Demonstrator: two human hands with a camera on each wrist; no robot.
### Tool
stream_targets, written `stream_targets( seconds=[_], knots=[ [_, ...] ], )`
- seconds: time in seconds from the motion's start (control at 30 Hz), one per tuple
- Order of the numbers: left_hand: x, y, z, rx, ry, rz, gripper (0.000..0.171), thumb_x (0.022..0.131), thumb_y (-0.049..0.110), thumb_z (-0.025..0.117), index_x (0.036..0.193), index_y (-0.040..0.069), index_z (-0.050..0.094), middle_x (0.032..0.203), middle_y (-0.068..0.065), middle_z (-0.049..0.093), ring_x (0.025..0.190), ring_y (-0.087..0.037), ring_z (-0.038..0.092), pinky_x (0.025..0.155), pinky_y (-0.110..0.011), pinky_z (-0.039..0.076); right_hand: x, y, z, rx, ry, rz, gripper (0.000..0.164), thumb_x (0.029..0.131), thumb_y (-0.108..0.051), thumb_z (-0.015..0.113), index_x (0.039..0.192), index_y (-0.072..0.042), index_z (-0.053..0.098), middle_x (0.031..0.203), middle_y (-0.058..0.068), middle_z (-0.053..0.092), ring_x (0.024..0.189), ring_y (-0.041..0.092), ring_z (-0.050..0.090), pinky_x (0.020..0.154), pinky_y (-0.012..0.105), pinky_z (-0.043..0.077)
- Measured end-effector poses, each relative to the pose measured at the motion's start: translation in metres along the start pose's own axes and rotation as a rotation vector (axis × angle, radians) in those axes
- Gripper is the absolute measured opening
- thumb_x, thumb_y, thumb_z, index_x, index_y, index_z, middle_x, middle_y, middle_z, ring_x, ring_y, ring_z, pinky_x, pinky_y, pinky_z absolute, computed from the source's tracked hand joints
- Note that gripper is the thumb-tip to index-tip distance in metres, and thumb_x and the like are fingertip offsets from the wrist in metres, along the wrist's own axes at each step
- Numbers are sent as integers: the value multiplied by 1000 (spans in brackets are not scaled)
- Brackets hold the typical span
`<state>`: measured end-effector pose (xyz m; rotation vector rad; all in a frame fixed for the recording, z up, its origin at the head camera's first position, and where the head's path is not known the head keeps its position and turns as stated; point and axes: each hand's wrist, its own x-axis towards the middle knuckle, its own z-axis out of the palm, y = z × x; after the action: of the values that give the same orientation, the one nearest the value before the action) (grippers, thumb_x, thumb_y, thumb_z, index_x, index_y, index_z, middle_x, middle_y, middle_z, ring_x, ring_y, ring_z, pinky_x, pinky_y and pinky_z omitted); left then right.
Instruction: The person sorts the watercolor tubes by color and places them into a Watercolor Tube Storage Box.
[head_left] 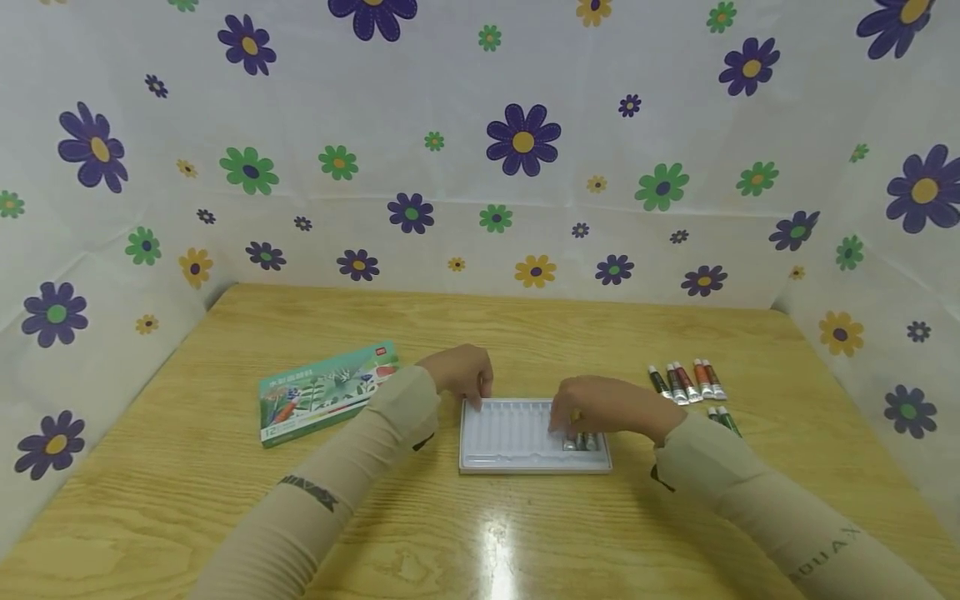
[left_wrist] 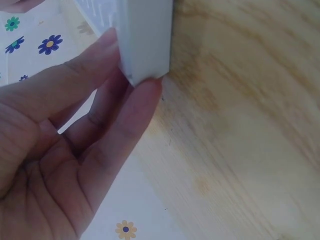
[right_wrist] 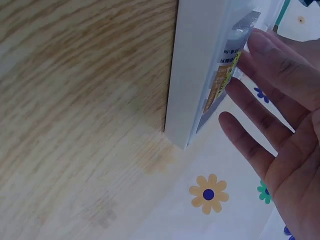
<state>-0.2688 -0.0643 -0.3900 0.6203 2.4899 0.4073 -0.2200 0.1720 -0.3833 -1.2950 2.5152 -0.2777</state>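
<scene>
Tray (head_left: pixel 517 425): on the table (head_left: pixel 420 525) before you, tubes (head_left: pixel 581 445) in its right end.
Carton (head_left: pixel 322 397): left of your tray.
Loose tubes (head_left: pixel 688 385): on your right side.
Your left hand (head_left: pixel 460 372): at tray's far left corner.
Your right hand (head_left: pixel 611 405): at its right part.
Cloth (head_left: pixel 450 92): behind the table.

Tubes (head_left: pixel 591 443) in the white tray (head_left: pixel 517 460) — partly hidden by the right grip (head_left: pixel 606 404) — their small print (right_wrist: pixel 231 52) blurred

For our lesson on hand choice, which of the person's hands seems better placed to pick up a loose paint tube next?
Probably the right hand: it is nearer the loose paint tubes, which lie right of the white tray. The left hand is holding the tray's far-left corner.
</scene>
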Motion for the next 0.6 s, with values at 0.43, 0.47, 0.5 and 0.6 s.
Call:
stream_targets(
  seconds=[0.43, 0.47, 0.5, 0.6],
  knots=[
    [0, -1, 0, 11, 3, 13, 9, 74, 3, 76, 76, 8, 69, 82, -5, 70, 59, -11, 58, 61, -22, 50, -32, 33, -29, -56, 204, 94, 18, 81, -3, 70, 97, -8, 73, 99, 4, 72, 97, 23, 66, 86, 38, 53],
    [0, -1, 0, 11, 2, 12, 9, 74, 3, 76, 76, 8, 69, 82, -5, 70, 59, -11, 58, 61, -22, 50, -36, 37, -32, -69, 213, 115, 17, 81, -3, 69, 97, -7, 73, 99, 5, 72, 96, 24, 66, 86, 39, 53],
    [0, 0, 0, 12, 2, 12, 9, 74, 3, 76, 76, 8, 69, 82, -5, 70, 59, -11, 58, 61, -22, 50, -40, 42, -33, -87, 221, 139, 17, 81, -2, 69, 97, -7, 73, 98, 5, 72, 96, 25, 66, 86, 40, 53],
    [0, 0, 0, 12, 2, 9, 9, 74, 4, 76, 76, 9, 69, 82, -4, 70, 60, -11, 58, 62, -23, 51, -51, 55, -35, -123, 224, 216, 17, 81, 0, 68, 96, -5, 72, 98, 8, 71, 95, 27, 66, 85, 42, 53]
  ],
)
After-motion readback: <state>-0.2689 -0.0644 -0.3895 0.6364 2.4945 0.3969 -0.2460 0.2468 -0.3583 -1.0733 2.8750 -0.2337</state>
